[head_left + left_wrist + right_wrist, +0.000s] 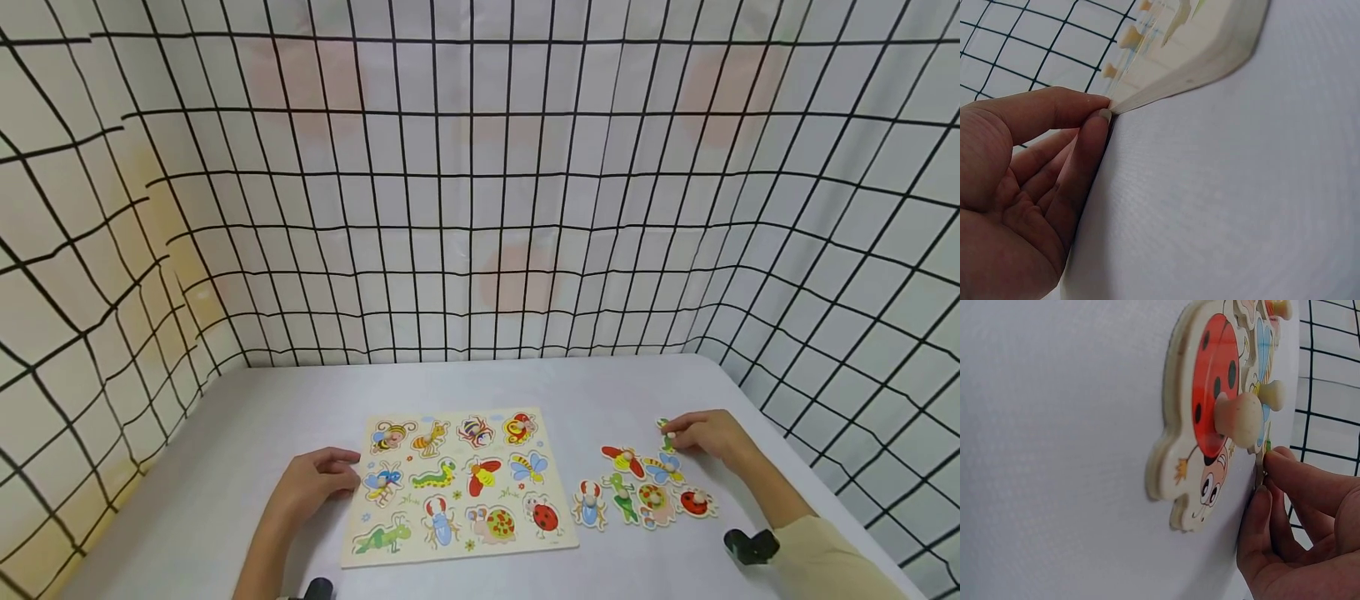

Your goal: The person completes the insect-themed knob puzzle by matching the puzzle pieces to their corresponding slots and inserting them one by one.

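Note:
A wooden peg puzzle board (408, 498) with insect pictures lies on the table in front of me. At its left edge is my left hand (311, 483), its thumb and index finger pinching the edge in the left wrist view. My right hand (708, 435) pinches a small green caterpillar puzzle piece (666, 433), mostly hidden by the fingers in the right wrist view. Close by lie a blue-and-yellow dragonfly piece (663, 469), a red-winged firefly piece (622, 460) and a ladybug piece (1216, 381) with a wooden knob.
A stag beetle piece (589, 505), a grasshopper piece (623, 499) and a snail piece (654, 504) lie right of the board. Wooden knobs (1129, 37) stand up from the board. White cloth covers the table (292, 400). Walls with black grid lines (472, 208) enclose the back and sides.

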Tool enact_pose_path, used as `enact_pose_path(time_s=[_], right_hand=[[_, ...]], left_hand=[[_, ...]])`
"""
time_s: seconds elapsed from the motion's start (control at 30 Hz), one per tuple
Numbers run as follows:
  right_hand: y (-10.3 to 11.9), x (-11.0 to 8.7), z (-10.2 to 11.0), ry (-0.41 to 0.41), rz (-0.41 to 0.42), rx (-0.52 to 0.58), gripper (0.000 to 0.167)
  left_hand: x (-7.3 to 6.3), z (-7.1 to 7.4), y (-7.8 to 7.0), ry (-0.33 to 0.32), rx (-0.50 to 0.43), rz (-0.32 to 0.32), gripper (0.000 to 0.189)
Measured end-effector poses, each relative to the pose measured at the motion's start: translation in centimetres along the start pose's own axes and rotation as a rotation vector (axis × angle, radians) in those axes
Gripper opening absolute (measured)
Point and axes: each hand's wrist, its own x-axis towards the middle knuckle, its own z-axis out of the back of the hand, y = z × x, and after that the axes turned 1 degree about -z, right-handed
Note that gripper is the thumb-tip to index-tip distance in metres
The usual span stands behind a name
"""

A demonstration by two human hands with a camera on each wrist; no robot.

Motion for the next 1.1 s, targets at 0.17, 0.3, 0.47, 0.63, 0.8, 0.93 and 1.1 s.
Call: enact_pose_path(time_s=[0.17,0.3,0.47,0.63,0.8,0.93,1.1], right_hand=[[0.1,0.1,0.1,0.0,-0.002,0.017,0.027],[0.3,0.1,0.0,0.003,0.0,0.023,0.027],[1.0,0.1,-0.1,-0.004,0.025,0.01,0.027],[2.1,-0.4,-0.5,0.005,0.046,0.009,0.026],[3.0,-0.9,-1.0,0.006,0.064,-0.027,0.027],[3.6,-0.9,-1.5,0.015,0.073,-0.04,0.027],[4.4,-0.8,-2.3,0.023,0.084,-0.044,0.027]], left_hand=[[0.0,0.0,0.0,-0.004,0.0,0.003,0.035],[0.0,0.0,0.0,-0.004,0.001,-0.01,0.036],[-0.1,0.0,-0.1,-0.007,-0.003,-0.009,0.036],[-0.1,0.0,-0.1,-0.007,-0.009,-0.016,0.035],[0.0,-0.1,-0.1,-0.006,-0.005,-0.02,0.036],[0.1,-0.1,0.0,-0.009,0.003,-0.017,0.036],[0.2,-0.1,0.2,-0.014,0.002,-0.004,0.036]])
